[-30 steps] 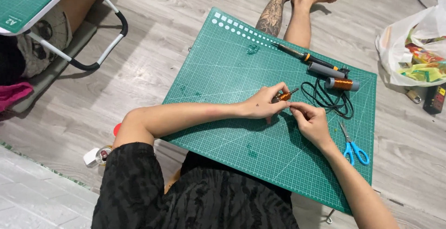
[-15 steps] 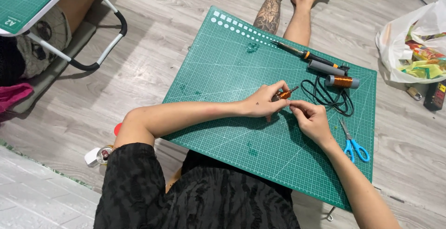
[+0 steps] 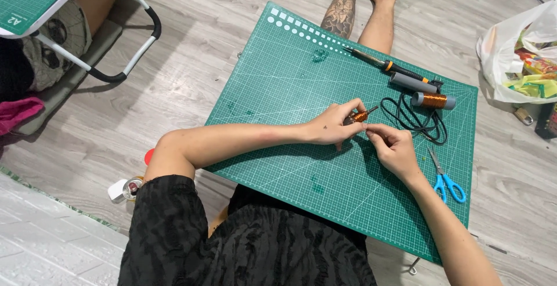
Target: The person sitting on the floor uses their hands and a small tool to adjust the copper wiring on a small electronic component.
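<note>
Two hands meet over the green cutting mat (image 3: pixel 278 89) on my lap. My left hand (image 3: pixel 332 127) is closed around a small copper-wound coil (image 3: pixel 359 115); my right hand (image 3: pixel 396 147) pinches at its end with curled fingers. Blue scissors (image 3: pixel 445 179) lie right, then a black cord (image 3: pixel 416 119), a copper wire spool (image 3: pixel 433 100) and a soldering iron (image 3: pixel 387 65) farther off.
</note>
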